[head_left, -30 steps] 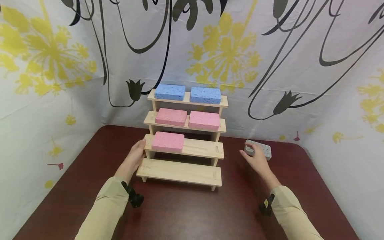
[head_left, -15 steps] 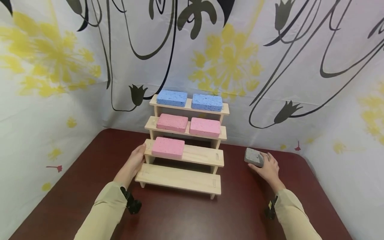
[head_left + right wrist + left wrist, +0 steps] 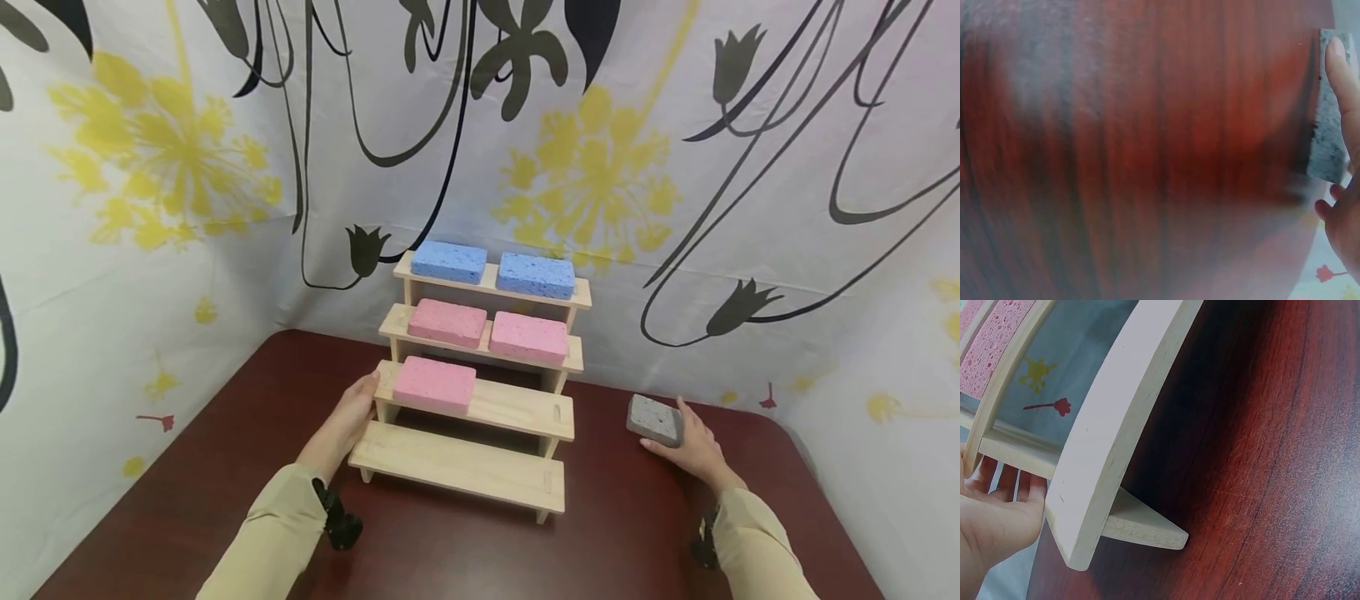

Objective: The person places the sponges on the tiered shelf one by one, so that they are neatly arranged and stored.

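Observation:
In the head view my left hand (image 3: pixel 347 425) holds the left end of a pale wooden stepped rack (image 3: pixel 521 408). The left wrist view shows the fingers of that hand (image 3: pixel 1000 528) curled around the rack's side piece. Off to the right, my right hand (image 3: pixel 699 450) grips a grey sponge (image 3: pixel 654 420), thumb along its near side; the far fingers are mostly hidden. Two blue sponges (image 3: pixel 448 262) sit on the top tier. Below them are two pink sponges (image 3: pixel 528 337), and one more pink sponge (image 3: pixel 434 384) lies on the left of the third tier.
The rack stands on a dark red-brown wooden table (image 3: pixel 480 554). White fabric (image 3: pixel 457 196) printed with yellow flowers and dark stems surrounds the table at the back and sides. The rack's lowest step (image 3: pixel 457 464) faces me.
The right hand has closed around the grey sponge from the right side and turned it a little. My left hand keeps its hold on the rack. The head view has shifted slightly.

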Demonstrator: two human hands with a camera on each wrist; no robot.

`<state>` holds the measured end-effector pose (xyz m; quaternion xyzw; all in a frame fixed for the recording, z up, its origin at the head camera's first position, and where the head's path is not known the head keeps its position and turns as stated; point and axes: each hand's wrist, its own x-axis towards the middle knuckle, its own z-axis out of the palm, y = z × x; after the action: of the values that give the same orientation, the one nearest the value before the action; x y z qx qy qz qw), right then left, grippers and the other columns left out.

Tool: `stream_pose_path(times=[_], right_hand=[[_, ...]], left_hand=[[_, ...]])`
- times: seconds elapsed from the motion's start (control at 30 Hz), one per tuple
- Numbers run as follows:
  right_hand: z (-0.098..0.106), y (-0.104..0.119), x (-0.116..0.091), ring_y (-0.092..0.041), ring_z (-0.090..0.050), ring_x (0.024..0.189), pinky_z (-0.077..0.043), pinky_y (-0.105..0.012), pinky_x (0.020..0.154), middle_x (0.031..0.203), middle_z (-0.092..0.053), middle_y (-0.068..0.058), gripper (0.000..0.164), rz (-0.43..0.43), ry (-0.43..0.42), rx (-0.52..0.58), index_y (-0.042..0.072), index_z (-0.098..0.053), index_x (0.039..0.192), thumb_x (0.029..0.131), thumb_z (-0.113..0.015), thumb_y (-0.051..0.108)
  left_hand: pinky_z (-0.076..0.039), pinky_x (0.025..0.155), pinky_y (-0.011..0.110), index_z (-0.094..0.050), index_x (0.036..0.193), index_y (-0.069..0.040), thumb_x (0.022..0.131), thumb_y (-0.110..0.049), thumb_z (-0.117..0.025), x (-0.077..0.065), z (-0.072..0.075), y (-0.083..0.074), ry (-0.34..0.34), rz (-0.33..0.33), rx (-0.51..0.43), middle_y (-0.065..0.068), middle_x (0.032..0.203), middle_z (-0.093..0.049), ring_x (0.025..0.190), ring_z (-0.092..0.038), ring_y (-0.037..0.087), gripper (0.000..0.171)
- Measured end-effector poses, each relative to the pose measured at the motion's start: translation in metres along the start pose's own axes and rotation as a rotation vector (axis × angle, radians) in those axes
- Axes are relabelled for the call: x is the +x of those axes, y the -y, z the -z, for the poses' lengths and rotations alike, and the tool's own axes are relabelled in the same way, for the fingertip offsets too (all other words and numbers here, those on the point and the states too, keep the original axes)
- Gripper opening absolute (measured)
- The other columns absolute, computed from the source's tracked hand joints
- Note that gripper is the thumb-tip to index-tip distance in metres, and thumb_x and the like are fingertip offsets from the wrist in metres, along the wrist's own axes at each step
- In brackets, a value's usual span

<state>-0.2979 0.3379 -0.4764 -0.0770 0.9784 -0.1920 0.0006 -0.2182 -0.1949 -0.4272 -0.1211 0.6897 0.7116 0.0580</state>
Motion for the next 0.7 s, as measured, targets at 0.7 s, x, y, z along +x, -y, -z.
stream_pose_path(times=[0.7], right_hand=[[-0.008, 0.019, -0.015, -0.050, -0.031, 0.107, -0.038, -0.059, 0.079, 0.125, -0.025, -0.037, 0.089, -0.052, -0.011, 0.128, -0.008, -0.034, 0.131, 0.073, -0.071, 0.048]], left_hand=[[-0.010, 0.117, 0.048, -0.001, 0.146, 0.000, 0.100, -0.040, -0.026, -0.002, 0.002, -0.001, 0.015, 0.004, -0.004, 0.021, 0.152, -0.005, 0.142, -0.005, 0.032, 0.066]])
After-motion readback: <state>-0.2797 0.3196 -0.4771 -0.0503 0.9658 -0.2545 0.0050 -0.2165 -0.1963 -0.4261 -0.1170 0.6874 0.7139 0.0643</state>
